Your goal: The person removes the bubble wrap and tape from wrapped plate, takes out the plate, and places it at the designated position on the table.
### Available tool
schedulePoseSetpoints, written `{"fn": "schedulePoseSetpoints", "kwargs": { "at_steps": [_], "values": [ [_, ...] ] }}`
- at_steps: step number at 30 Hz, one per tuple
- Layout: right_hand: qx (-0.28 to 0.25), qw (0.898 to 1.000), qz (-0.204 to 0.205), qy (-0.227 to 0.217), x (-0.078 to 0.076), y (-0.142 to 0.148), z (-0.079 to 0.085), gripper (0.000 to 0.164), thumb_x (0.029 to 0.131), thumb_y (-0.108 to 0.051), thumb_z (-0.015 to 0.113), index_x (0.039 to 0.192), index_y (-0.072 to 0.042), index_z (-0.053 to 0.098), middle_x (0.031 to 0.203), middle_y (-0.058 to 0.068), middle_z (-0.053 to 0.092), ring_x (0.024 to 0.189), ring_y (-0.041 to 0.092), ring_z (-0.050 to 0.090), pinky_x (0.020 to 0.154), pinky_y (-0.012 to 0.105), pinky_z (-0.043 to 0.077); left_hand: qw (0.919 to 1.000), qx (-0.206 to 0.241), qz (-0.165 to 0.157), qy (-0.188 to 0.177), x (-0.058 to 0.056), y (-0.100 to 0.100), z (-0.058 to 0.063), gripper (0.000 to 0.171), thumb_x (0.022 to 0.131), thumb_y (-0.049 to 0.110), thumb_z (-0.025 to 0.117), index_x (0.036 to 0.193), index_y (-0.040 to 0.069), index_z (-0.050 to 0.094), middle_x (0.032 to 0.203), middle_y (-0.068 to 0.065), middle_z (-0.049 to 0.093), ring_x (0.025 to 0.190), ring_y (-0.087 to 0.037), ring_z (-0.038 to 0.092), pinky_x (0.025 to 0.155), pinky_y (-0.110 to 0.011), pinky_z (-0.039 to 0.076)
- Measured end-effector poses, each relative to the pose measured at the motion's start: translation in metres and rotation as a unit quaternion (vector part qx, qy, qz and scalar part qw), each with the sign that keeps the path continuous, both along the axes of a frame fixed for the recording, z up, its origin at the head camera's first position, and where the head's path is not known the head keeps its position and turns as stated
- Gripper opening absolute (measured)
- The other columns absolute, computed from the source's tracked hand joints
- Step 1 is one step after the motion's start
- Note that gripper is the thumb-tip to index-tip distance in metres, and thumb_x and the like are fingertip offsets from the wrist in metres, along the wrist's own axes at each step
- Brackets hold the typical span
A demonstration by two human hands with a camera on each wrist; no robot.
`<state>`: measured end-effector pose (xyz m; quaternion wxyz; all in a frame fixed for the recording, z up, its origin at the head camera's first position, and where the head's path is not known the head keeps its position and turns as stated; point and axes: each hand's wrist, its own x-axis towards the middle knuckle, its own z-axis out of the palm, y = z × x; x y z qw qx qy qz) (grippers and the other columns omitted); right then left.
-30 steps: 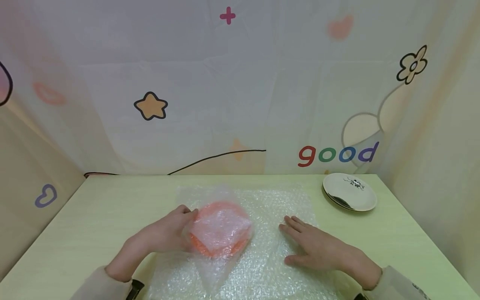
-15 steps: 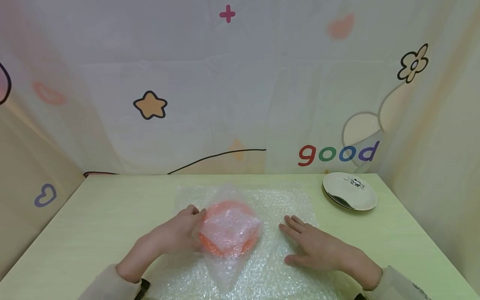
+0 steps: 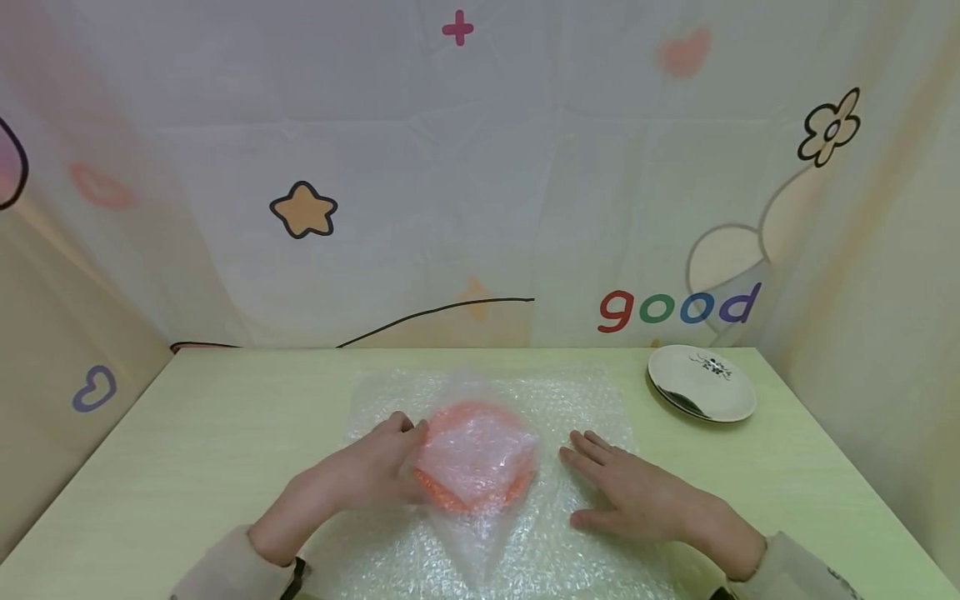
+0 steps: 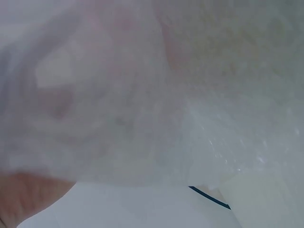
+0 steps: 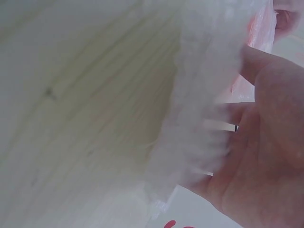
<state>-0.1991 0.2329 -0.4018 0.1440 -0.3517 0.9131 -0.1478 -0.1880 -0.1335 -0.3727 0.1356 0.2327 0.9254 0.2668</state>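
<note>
A round orange dish, folded into bubble wrap with pointed ends toward front and back, sits near the middle of a larger bubble wrap sheet. My left hand grips the wrapped dish at its left edge, fingers partly hidden by the wrap. In the left wrist view, blurred wrap covers most of the picture. To the right of the dish, my right hand rests on the sheet with fingers spread. The right wrist view shows that hand with its fingertips behind the cloudy wrap edge.
Two white plates, stacked, the top one with a dark floral print, stand at the table's back right. A printed curtain hangs behind the pale wooden table and along both sides.
My left hand and the wrapped dish have moved to the right across the sheet, closer to my right hand. The right hand stays where it was.
</note>
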Motion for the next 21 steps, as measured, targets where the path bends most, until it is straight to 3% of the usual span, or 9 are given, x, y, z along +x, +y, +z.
{"fn": "schedulePoseSetpoints", "kwargs": {
  "at_steps": [15,21],
  "values": [
    [0.007,1.0,-0.023,0.003,0.002,-0.003,0.004,0.083,0.095,-0.052,0.07,0.155,-0.003,0.042,0.163,0.022,0.029,0.15,0.041,0.026,0.114,0.059,0.032,0.9993,0.011,-0.029,-0.02,0.0,0.006,0.004,0.086,0.095,0.028,0.075,0.158,-0.008,0.028,0.128,-0.012,0.048,0.096,-0.018,0.049,0.076,-0.033,0.047],
    [0.002,0.999,-0.047,0.024,0.003,-0.006,0.008,0.069,0.094,-0.043,0.074,0.149,-0.007,0.053,0.16,0.018,0.038,0.144,0.037,0.04,0.109,0.056,0.041,0.9993,-0.005,-0.025,-0.028,0.002,0.001,0.015,0.083,0.097,0.035,0.072,0.159,-0.003,0.03,0.134,-0.012,0.048,0.111,-0.022,0.051,0.091,-0.042,0.047]
  ]
}}
